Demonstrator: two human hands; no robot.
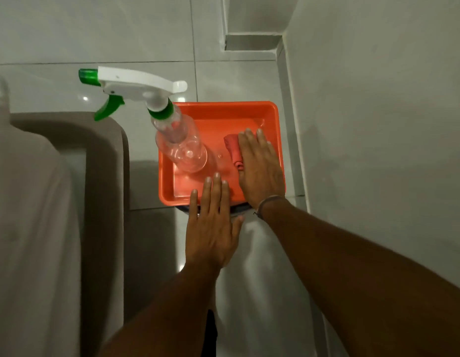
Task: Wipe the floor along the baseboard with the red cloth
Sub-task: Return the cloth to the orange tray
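The red cloth (pixel 232 150) lies crumpled in an orange tray (pixel 223 110), right of centre. My right hand (pixel 260 167) is spread flat over it, fingers apart, covering most of the cloth; whether it touches I cannot tell. My left hand (pixel 212 228) hovers open over the tray's near edge, holding nothing. The baseboard (pixel 292 119) runs along the wall just right of the tray, down the tiled floor (pixel 136 39).
A clear spray bottle (pixel 180 144) with a white and green trigger head (pixel 125 88) stands in the tray's left half. A beige sofa arm (pixel 69 176) fills the left. A wall corner (pixel 252 42) juts out at the top right.
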